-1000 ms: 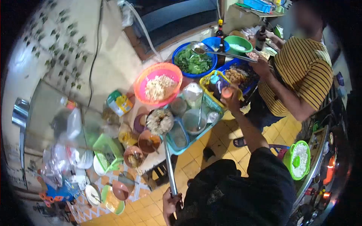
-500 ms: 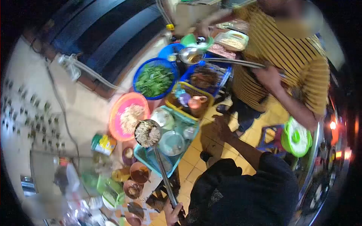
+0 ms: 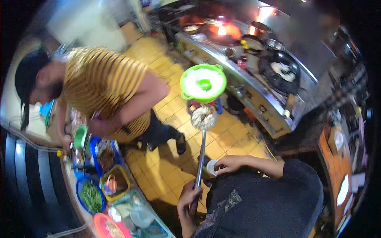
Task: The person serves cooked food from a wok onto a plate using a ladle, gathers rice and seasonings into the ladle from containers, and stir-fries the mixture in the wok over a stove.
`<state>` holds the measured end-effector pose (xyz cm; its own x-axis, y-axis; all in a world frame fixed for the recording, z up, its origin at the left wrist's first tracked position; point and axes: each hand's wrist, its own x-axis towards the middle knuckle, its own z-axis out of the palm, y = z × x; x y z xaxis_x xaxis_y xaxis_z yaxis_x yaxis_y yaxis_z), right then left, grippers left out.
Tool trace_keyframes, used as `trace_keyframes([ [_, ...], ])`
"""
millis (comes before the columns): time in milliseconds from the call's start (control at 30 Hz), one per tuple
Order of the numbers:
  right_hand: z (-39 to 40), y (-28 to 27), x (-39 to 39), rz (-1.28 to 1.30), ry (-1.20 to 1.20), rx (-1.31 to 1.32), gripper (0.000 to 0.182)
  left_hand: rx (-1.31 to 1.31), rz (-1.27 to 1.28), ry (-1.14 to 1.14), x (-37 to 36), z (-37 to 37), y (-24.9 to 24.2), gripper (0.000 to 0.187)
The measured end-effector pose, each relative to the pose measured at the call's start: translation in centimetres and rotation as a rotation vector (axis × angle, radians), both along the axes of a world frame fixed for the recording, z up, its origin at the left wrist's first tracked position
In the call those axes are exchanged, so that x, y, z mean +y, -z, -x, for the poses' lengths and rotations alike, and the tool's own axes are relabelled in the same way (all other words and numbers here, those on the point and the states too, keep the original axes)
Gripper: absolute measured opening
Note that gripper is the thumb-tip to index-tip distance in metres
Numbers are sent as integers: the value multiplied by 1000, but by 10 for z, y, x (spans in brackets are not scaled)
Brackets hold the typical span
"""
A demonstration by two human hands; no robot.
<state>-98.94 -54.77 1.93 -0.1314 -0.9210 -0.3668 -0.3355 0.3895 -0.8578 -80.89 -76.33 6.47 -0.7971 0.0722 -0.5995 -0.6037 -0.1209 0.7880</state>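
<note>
My left hand (image 3: 188, 201) is wrapped around the long metal handle of a ladle (image 3: 203, 119). Pale, chunky food with a brown patch fills its bowl, which is just in front of a bright green basin (image 3: 216, 93) of white food. Close to my body, my right hand (image 3: 228, 164) has its fingers curled around a small whitish cup (image 3: 212, 167); the cup's contents are hard to make out. A lime-green piece rests in the middle of the white food.
A co-worker in a striped shirt (image 3: 107, 87) leans over the left counter. There stand a pink basin (image 3: 99, 223), a basket of greens (image 3: 91, 196) and a teal tray (image 3: 160, 230). Along the right runs a stove (image 3: 238, 75) with flames and a wok (image 3: 291, 85). Yellow tiles (image 3: 166, 166) lie between.
My view has swung from the left counter towards the stove. The loaded ladle has moved from above the tray to beside the green basin. A small cup now shows in my right hand.
</note>
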Motion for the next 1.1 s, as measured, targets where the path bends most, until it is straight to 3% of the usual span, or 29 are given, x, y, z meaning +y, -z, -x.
trace_keyframes([
  [100,15,-40,47,-58,221,18,46,198,51,232,46,126,28,22],
  [200,32,-28,87,69,502,-124,51,361,226,414,114,228,22,18],
  [233,41,-41,97,98,701,-268,55,431,209,459,139,259,29,18],
  [267,52,-49,106,267,885,-441,34,500,188,501,164,290,33,17],
  [300,62,-46,117,411,1081,-646,31,429,156,550,192,314,14,24],
  [367,94,-48,145,649,1412,-1052,37,514,264,693,240,363,30,29],
  [433,136,-44,175,811,1660,-907,38,656,286,721,286,405,15,36],
  [467,152,-41,193,879,1736,-830,38,674,243,712,304,429,39,34],
  [533,200,-30,245,749,2017,-474,31,529,-85,528,318,454,7,33],
  [600,248,5,311,363,2026,-159,27,320,-146,398,308,484,24,31],
  [667,285,75,375,-202,1834,824,29,159,-152,290,288,506,66,27],
  [767,316,81,414,-582,1767,688,30,-21,-53,253,251,523,138,22],
  [867,324,16,421,-785,1710,561,35,-211,-59,226,243,536,153,22],
  [900,321,10,429,-801,1583,720,39,-274,-72,245,249,544,157,23],
  [1000,327,-10,411,-907,1755,560,50,-365,-132,353,260,573,170,27],
  [1033,332,-7,397,-905,1865,581,42,-328,-179,430,275,585,175,28],
  [1100,336,78,386,-682,1909,905,32,-297,-203,577,299,605,177,30],
])
